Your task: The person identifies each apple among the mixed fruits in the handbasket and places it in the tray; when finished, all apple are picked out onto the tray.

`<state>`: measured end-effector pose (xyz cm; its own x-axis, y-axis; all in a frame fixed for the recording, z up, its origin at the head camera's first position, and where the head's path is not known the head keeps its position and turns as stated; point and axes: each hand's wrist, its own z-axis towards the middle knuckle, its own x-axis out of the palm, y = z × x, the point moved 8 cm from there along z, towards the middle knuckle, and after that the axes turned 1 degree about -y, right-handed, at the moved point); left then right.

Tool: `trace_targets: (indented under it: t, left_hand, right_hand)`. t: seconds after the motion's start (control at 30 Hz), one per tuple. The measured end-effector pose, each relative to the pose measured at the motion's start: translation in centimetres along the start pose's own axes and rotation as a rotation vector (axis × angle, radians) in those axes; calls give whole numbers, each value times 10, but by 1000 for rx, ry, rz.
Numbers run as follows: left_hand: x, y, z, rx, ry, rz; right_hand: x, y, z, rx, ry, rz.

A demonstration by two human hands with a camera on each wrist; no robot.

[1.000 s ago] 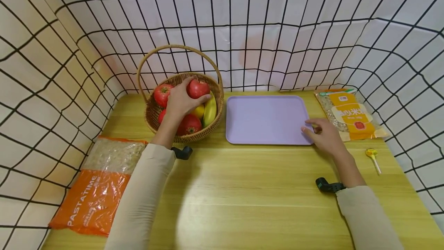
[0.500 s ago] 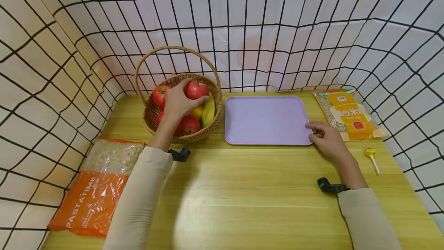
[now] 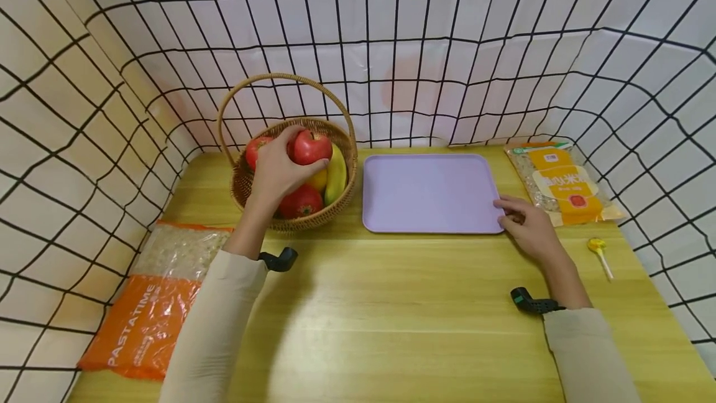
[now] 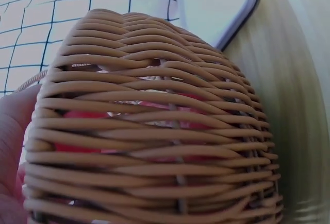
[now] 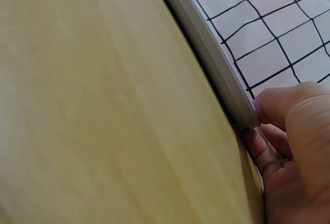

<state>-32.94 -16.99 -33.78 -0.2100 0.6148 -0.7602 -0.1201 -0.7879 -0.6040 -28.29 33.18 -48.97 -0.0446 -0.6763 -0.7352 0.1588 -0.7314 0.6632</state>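
Observation:
My left hand reaches into the wicker basket in the head view. Its thumb and fingers grip a red apple at the top of the pile. Under and around it lie another red apple, a yellow fruit and a banana. In the left wrist view the woven wall hides most of the fruit, and part of the hand shows at the left edge. My right hand pinches the right rim of the lilac tray, thumb on the edge and fingers below.
An orange PASTATIME bag lies on the left of the wooden table. At the right are a yellow-labelled grain bag and a yellow lollipop. The basket's tall handle arches above the fruit. Grid-patterned sheeting surrounds the table.
My left hand has drawn back slightly to the left and nearer, and the apple has shifted left with it. My right fingers have slid slightly outward along the tray's right edge.

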Motion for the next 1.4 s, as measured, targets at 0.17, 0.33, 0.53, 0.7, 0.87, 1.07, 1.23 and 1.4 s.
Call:
trace_targets:
  t: [0.17,0.33,0.53,0.7,0.87,1.07,1.23,1.4]
  left_hand:
    - [-3,-1,-8,41,-14,-6]
    - [-1,-10,-15,96,-36,-58]
    - [3,-19,-24,144,-76,-148]
    - [12,-28,-29,163,-79,-188]
    - [25,-37,-31,179,-62,-228]
    - [39,-56,-33,214,-35,-294]
    - [56,-74,-32,205,26,-345]
    - [80,-88,-32,183,87,-401]
  right_hand:
    - [2,4,-1,-10,-6,39]
    - [-1,6,-4,-7,-20,49]
    - [-2,1,-3,21,-14,30]
    - [-3,-1,-2,29,-14,16]
    - [-2,-2,-3,40,-5,18]
    - [-1,-1,-3,39,-2,31]
    - [-2,-1,-3,35,-4,31]
    - [-1,-1,-2,33,-6,34]
